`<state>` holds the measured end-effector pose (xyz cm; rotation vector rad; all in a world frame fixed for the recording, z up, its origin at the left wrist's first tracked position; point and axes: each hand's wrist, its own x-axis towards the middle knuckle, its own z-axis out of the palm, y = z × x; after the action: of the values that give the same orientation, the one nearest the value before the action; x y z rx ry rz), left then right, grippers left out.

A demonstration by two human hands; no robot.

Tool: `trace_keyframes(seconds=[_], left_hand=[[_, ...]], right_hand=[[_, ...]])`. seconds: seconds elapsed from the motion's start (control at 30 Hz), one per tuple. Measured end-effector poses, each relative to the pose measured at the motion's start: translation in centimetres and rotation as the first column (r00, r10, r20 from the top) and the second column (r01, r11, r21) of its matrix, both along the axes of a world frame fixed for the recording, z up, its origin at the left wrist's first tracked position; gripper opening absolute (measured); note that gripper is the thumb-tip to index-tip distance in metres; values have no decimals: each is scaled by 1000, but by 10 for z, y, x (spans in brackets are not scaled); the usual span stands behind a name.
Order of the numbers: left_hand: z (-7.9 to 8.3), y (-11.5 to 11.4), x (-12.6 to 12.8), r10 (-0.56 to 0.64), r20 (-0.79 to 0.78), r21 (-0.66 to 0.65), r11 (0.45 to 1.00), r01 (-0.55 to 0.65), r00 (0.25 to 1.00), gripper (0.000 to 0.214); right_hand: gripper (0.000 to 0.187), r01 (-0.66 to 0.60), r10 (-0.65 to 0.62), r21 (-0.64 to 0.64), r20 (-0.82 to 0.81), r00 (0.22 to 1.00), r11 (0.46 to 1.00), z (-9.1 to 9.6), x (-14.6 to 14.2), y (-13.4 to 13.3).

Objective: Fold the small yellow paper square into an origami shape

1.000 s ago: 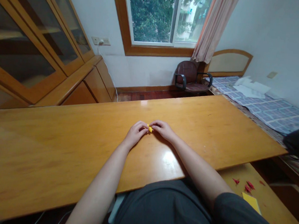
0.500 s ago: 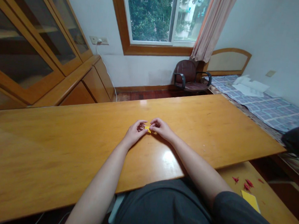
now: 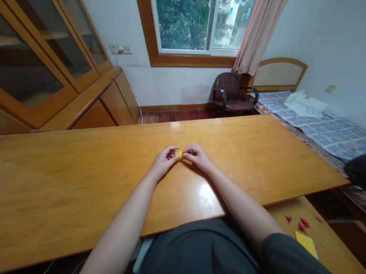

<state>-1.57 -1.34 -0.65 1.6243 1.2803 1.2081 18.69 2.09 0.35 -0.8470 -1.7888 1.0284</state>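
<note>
A small folded piece of yellow paper (image 3: 179, 154) is held between my two hands, just over the wooden table (image 3: 82, 180). My left hand (image 3: 165, 160) pinches its left side between thumb and fingers. From the other side, my right hand (image 3: 197, 155) grips the paper's right end with thumb and forefinger. Fingers cover part of the paper, so its exact folds cannot be made out.
On a lower surface at the right lie several small red folded-paper pieces (image 3: 302, 225) and a yellow paper sheet (image 3: 307, 244). Beyond the table stand a brown armchair (image 3: 228, 88) and a bed (image 3: 328, 126). A glass-doored cabinet (image 3: 56, 103) is at the left.
The yellow paper has turned slightly and shifted a little in my fingers. Both hands stay almost in the same place, still pinching it.
</note>
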Motion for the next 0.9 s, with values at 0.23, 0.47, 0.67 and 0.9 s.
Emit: trace_keyframes(seconds=[0.23, 0.47, 0.67, 0.9], left_hand=[[-2, 2, 0, -23, 16, 1, 1000, 23, 1000, 44], [8, -5, 3, -50, -123, 144, 987, 68, 991, 22], [6, -5, 7, 14, -270, 292, 954, 68, 963, 14], [4, -4, 5, 38, -342, 364, 927, 95, 939, 9]], right_hand=[[16, -30, 29, 28, 24, 999, 999, -4, -3, 1], [16, -23, 22, 56, 30, 999, 998, -6, -4, 0], [8, 2, -21, 172, 107, 994, 985, -11, -6, -1], [7, 18, -67, 327, 140, 988, 945, -11, -5, -3]])
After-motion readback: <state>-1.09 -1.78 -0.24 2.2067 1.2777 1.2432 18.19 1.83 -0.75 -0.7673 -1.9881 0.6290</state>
